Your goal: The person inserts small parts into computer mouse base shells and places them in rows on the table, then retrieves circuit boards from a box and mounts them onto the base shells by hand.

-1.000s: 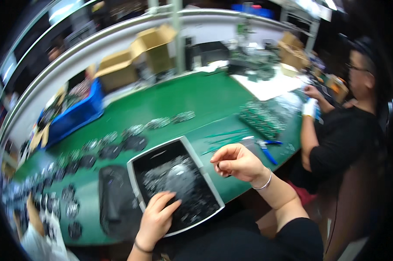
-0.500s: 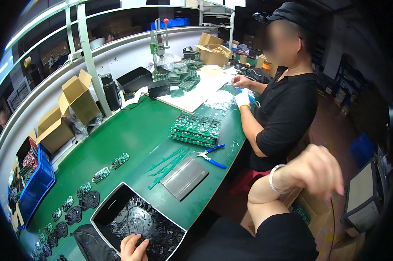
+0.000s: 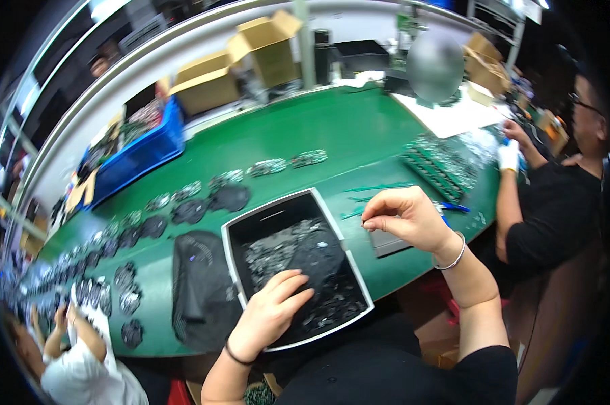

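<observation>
Over the white-rimmed black bin (image 3: pixel 232 260), my left hand (image 3: pixel 268 314) has its fingers curled at the edge of a dark plastic shell (image 3: pixel 320 258). Blur hides how its thumb grips. Small black plastic pieces (image 3: pixel 268 253) fill the bin around the shell. Raised to the right of the bin, my right hand (image 3: pixel 405 217) is closed in a pinch. A tiny dark speck shows at its fingertips, too small to name. Beneath that hand lies a grey flat block (image 3: pixel 384 244), partly covered, with blue-handled cutters (image 3: pixel 453 207) behind the wrist.
Rows of circuit boards (image 3: pixel 267 167) and black shells (image 3: pixel 229 197) run leftward along the green table (image 3: pixel 359 135). A black mesh bag (image 3: pixel 200 290) lies beside the bin. Stacked boards (image 3: pixel 436 165) stand at right. One co-worker (image 3: pixel 551 209) works at right, another (image 3: pixel 82 364) at lower left.
The view has swung left, bringing the bin to the middle. My right hand has come from the far right to beside the bin, fingers pinched. My left hand stays at the shell.
</observation>
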`<state>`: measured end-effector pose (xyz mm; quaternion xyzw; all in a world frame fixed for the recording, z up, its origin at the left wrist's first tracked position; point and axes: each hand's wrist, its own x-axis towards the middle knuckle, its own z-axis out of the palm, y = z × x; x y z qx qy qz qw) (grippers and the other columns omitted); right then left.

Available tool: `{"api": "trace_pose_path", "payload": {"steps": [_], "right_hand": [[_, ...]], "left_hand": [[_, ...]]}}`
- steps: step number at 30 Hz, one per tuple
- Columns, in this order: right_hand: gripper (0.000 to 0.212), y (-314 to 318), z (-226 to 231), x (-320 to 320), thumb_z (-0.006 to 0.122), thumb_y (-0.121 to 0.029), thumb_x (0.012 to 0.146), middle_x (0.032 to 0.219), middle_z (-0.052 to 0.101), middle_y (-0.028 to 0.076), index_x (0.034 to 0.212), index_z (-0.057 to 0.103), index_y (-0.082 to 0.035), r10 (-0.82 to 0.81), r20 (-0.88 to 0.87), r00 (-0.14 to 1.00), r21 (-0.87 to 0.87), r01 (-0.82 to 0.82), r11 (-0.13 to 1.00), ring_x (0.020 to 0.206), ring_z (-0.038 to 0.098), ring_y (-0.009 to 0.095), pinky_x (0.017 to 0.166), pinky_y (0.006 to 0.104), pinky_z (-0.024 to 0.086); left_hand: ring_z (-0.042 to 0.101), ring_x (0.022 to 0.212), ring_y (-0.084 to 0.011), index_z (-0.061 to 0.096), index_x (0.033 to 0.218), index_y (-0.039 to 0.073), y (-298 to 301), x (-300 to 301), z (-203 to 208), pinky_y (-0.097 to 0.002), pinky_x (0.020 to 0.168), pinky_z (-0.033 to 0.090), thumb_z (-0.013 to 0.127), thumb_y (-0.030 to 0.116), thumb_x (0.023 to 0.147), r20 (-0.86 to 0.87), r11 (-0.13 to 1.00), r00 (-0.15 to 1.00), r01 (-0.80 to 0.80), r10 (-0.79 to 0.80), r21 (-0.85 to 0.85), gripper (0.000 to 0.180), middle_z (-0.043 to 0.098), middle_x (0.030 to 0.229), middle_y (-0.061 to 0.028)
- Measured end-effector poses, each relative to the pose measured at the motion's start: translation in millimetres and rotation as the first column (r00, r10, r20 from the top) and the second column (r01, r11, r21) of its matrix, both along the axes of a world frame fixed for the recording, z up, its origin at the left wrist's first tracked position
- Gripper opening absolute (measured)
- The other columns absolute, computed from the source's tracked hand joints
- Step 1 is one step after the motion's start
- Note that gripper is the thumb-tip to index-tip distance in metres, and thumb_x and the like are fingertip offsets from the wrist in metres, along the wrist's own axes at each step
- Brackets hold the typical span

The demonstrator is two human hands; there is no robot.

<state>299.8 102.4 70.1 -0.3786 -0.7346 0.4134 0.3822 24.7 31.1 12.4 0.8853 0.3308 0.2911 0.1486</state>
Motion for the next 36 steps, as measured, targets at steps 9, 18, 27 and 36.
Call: {"api": "trace_pose_path", "payload": {"steps": [9,18,27,36], "right_hand": [[0.012,21,-36,-89,0.077,-0.013,0.065,0.084,0.049,0.004,0.074,0.070,-0.011,0.260,0.341,0.903,0.169,-0.331,0.928,0.091,0.046,0.022,0.083,0.0350,0.037],[0.021,27,-42,-98,0.077,-0.012,0.065,0.087,0.058,0.008,0.080,0.065,-0.005,0.276,0.407,0.871,0.015,-0.309,0.951,0.091,0.054,0.025,0.083,0.0351,0.043],[0.028,42,-35,-86,0.077,-0.015,0.067,0.082,0.063,0.012,0.089,0.067,-0.002,0.429,0.397,0.811,-0.194,-0.383,0.903,0.082,0.062,0.021,0.072,0.0319,0.050],[0.076,11,-6,-75,0.080,-0.022,0.055,0.118,0.047,0.012,0.122,0.049,-0.006,0.290,0.732,0.616,0.162,-0.571,0.805,0.110,0.042,0.031,0.094,0.0410,0.033]], "left_hand": [[0.053,0.108,-0.0273,0.062,0.093,-0.001,-13,-11,5,-0.0315,0.080,0.052,0.058,0.003,0.069,-0.173,0.994,0.985,0.018,0.000,0.104,0.025,0.057,0.105,-0.0126],[0.053,0.109,-0.0272,0.061,0.097,0.000,-17,-7,1,-0.0328,0.085,0.051,0.059,0.005,0.068,-0.241,0.984,0.970,0.035,0.008,0.173,0.030,0.056,0.107,-0.0129],[0.053,0.109,-0.0292,0.062,0.099,0.003,-12,-12,3,-0.0348,0.086,0.051,0.059,-0.001,0.067,-0.095,0.998,0.993,0.068,-0.068,-0.003,0.033,0.056,0.111,-0.0126],[0.053,0.110,-0.0291,0.062,0.099,0.003,-12,-15,3,-0.0355,0.085,0.051,0.059,-0.002,0.066,-0.076,0.999,0.996,0.038,-0.036,0.023,0.033,0.056,0.112,-0.0122]]}}
